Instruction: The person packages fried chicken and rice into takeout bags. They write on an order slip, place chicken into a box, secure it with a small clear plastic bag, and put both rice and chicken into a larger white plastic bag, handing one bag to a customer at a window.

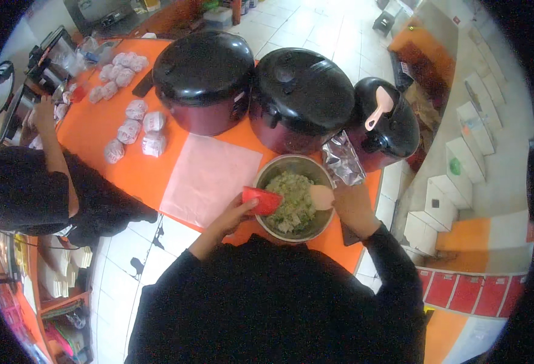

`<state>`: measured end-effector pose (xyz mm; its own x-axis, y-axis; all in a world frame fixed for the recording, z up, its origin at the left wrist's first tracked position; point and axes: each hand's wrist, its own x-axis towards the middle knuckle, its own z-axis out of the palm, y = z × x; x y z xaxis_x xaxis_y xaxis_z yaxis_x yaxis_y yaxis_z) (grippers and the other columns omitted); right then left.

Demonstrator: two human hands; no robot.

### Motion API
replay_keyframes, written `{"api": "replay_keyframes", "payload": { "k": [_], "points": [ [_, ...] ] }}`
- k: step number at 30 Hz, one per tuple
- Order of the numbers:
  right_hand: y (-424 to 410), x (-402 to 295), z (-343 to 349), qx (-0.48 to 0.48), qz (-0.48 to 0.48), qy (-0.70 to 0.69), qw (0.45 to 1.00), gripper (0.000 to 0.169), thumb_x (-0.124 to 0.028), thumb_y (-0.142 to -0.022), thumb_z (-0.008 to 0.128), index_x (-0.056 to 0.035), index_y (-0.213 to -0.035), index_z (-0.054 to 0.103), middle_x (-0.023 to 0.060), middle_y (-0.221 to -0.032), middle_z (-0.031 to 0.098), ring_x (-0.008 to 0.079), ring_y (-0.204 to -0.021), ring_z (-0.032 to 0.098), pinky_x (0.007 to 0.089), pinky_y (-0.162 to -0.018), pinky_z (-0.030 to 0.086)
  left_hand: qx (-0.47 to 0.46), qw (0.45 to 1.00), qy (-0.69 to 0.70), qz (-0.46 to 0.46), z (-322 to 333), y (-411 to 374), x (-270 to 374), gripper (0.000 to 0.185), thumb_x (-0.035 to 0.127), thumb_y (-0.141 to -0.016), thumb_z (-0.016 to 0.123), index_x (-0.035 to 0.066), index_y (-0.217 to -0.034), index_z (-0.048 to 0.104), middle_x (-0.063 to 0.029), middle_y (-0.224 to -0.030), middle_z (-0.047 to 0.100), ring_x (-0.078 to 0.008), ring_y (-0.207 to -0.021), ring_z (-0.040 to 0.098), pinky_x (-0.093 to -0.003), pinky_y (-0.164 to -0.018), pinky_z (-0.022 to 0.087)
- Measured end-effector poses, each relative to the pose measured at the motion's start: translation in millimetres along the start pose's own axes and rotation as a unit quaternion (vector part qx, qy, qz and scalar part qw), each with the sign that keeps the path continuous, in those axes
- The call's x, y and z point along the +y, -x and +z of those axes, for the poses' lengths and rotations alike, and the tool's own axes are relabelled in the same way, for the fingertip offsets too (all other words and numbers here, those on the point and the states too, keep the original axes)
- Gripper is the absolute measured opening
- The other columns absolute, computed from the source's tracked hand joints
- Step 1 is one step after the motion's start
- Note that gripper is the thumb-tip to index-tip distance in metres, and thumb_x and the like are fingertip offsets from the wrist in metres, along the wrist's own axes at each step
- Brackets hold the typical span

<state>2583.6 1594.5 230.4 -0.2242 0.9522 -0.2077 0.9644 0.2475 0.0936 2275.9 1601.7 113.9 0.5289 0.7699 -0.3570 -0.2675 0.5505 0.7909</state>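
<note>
My left hand [232, 216] grips a small red cup [262, 201], tipped on its side over the left rim of a steel mixing bowl [263, 170]. Inside the bowl lies a greenish, clumpy food mixture that looks like rice [294, 195]. From the right, my right hand [353, 207] holds a pale rice paddle [322, 197], its blade at the food's right edge. Its handle is hidden by the hand. A sheet of pinkish wrapping paper [212, 177] is spread flat left of the bowl. Crumpled foil packaging [343, 159] lies just behind my right hand.
Three lidded dark pots [205, 82] line the far side of the orange table [89, 141]; another paddle [380, 107] rests on the rightmost lid. Several wrapped round bundles [129, 132] sit at left. Beyond them a co-worker's hand [43, 113] reaches over the table. Shelves [64, 300] stand lower left.
</note>
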Motion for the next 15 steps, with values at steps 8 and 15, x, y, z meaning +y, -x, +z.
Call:
{"api": "replay_keyframes", "payload": {
  "k": [8, 15],
  "points": [
    [7.0, 20.8, 21.1, -0.051, -0.111, -0.024, 0.992, 0.027, -0.033, -0.08, 0.058, -0.0085, -0.088, 0.066, 0.015, -0.079, 0.064, 0.0325, -0.072, 0.063, 0.0435, -0.062, 0.049, -0.011, 0.998, -0.046, -0.029, 12.2, 11.0, 33.6, 0.072, 0.052, -0.082, 0.062, 0.007, -0.133, 0.04, -0.0095, -0.126, 0.053, -0.0218, -0.114, 0.053, -0.0414, -0.089, 0.045],
    [47.8, -15.8, 30.4, -0.196, -0.052, -0.116, 0.972, 0.04, -0.046, -0.086, 0.054, -0.0094, -0.098, 0.064, 0.0163, -0.09, 0.065, 0.0334, -0.088, 0.063, 0.0452, -0.076, 0.05, -0.016, 0.993, -0.06, -0.104, 12.0, 29.3, 43.7, 0.077, 0.056, -0.08, 0.063, 0.007, -0.133, 0.039, -0.0085, -0.127, 0.052, -0.023, -0.114, 0.052, -0.044, -0.091, 0.044]
  ]
}}
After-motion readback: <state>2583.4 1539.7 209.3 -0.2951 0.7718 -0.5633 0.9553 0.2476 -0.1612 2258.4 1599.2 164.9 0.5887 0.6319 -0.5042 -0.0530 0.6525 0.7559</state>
